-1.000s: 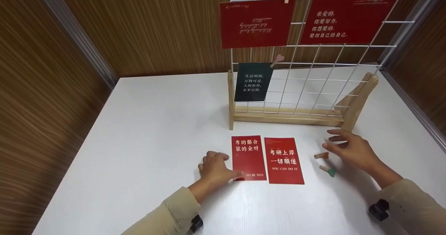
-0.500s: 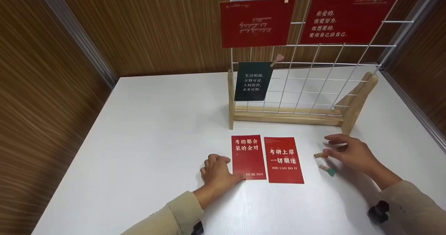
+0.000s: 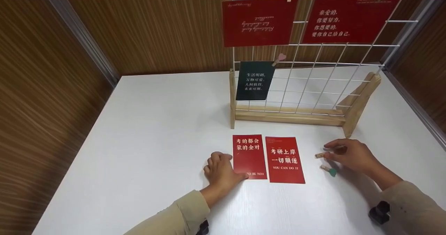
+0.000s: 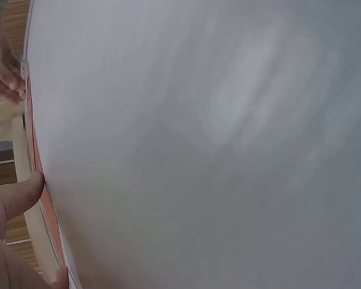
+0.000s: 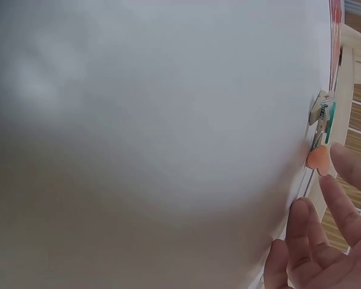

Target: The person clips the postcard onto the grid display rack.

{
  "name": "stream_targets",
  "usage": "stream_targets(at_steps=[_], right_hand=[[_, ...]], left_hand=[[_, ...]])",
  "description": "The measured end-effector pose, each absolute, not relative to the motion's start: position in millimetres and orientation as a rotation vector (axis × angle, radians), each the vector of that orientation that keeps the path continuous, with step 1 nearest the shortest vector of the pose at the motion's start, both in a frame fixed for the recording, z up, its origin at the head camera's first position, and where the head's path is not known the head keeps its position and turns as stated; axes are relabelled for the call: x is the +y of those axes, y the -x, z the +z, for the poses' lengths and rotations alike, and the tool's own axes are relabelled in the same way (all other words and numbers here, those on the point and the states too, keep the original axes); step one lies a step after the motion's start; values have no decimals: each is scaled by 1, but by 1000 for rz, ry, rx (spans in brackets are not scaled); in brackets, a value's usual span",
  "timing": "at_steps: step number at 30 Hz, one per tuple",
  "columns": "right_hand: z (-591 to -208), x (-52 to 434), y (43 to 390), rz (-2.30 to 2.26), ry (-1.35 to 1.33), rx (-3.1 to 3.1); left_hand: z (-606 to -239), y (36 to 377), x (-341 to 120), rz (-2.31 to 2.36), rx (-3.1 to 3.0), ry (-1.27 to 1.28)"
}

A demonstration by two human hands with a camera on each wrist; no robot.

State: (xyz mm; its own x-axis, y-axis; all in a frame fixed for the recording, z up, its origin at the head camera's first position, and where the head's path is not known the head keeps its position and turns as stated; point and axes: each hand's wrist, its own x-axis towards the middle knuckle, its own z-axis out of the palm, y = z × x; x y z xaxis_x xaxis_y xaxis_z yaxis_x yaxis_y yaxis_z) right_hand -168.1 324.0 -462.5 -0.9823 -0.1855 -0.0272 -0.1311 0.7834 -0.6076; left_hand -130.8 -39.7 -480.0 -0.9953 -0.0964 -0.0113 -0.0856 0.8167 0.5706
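In the head view, my left hand (image 3: 223,170) rests beside the left red card (image 3: 249,162), its thumb over the lower left corner and its other fingertips by the left edge. The left wrist view has two fingertips touching the card's edge (image 4: 49,220). A second red card (image 3: 285,167) lies flat to the right. My right hand (image 3: 353,158) reaches in with thumb and forefinger spread at a small wooden clothespin with an orange heart (image 5: 319,159); the digits stand close to the heart without a visible pinch. Nearer me lies a clothespin with a green heart (image 3: 329,171).
Behind the cards stands a white wire grid rack on a wooden base (image 3: 289,116). Clipped to it are two red cards, left (image 3: 259,22) and right (image 3: 348,19), and a dark green card (image 3: 255,80). Wood-grain panels (image 3: 167,36) enclose the white table (image 3: 156,130).
My right hand has come down towards the orange-heart clothespin. My left hand has shifted slightly right, its thumb still at the card's lower corner. Both loose cards lie about where they were.
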Motion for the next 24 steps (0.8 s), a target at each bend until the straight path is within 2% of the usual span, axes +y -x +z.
stream_targets(at_steps=[24], right_hand=[[-462, 323, 170, -939, 269, 2882]], left_hand=[[-470, 137, -51, -1197, -2978, -55]])
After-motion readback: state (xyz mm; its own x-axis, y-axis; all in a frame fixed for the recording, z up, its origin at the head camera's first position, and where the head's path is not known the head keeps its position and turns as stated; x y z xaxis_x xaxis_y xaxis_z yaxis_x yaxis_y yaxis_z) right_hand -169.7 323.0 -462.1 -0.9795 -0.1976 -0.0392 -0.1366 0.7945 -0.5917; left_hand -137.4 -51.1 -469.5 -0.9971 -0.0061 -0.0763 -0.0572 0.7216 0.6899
